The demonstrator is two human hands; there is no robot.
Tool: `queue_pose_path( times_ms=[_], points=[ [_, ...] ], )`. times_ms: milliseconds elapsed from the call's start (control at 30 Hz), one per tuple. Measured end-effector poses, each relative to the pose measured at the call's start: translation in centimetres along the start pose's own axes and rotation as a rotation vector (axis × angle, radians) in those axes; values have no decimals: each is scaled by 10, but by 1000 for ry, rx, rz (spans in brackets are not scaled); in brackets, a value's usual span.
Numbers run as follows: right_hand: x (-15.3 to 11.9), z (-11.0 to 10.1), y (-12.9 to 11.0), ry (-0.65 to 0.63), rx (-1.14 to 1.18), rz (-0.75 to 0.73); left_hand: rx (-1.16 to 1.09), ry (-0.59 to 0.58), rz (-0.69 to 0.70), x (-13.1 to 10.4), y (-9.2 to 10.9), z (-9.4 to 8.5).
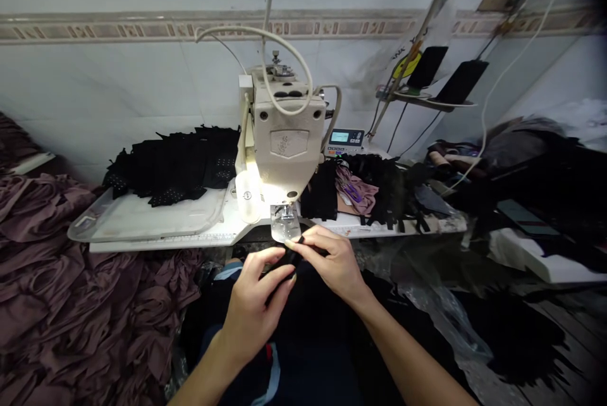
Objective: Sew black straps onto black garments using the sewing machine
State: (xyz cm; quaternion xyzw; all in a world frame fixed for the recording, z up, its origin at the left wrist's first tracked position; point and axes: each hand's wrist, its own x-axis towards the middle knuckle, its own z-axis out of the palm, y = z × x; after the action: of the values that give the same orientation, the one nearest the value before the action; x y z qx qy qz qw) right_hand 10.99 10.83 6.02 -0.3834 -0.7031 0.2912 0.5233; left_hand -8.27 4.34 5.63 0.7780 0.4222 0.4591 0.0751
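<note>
Just in front of the sewing machine [287,140], both hands pinch a small piece of black fabric [290,258]. My left hand [258,295] is closed on its left side, thumb and fingers pressed together. From the right, my right hand [334,260] grips the same piece between thumb and fingers. Both hands are below the front edge of the machine bed, close to the clear guard [284,226] under the needle area. The lower part of the fabric blends into the dark clothing behind it, so its full shape cannot be made out.
Black fabric pieces [184,162] lie by a clear plastic tray [156,219] at left. Mauve fabric [95,317] is heaped on the left. Right of the machine are more black pieces, a mauve bundle [358,191] and a control panel [345,139]. Black thread cones [462,81] stand above.
</note>
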Motion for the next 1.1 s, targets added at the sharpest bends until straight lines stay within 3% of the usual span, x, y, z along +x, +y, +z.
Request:
queue_pose_path(
  times_ms=[100,200,400,500,600,733,933,1100],
  points=[
    [19,9,8,75,-90,-68,264,-40,240,17,-8,3],
    [30,13,17,93,-145,-108,402,-97,367,26,-17,8],
    [21,-5,22,-163,-320,-328,426,7,332,19,-23,13],
    [8,-12,25,-182,-408,-363,401,-6,303,17,-21,13],
    [-2,-10,30,-141,-390,-275,408,-70,296,18,-19,14],
    [-15,4,36,-79,-186,-82,470,-35,300,18,-15,18],
    [-35,31,43,206,127,201,556,-2,292,19,-9,26],
    [-31,29,42,184,297,381,568,-17,274,23,-8,31]
  ],
)
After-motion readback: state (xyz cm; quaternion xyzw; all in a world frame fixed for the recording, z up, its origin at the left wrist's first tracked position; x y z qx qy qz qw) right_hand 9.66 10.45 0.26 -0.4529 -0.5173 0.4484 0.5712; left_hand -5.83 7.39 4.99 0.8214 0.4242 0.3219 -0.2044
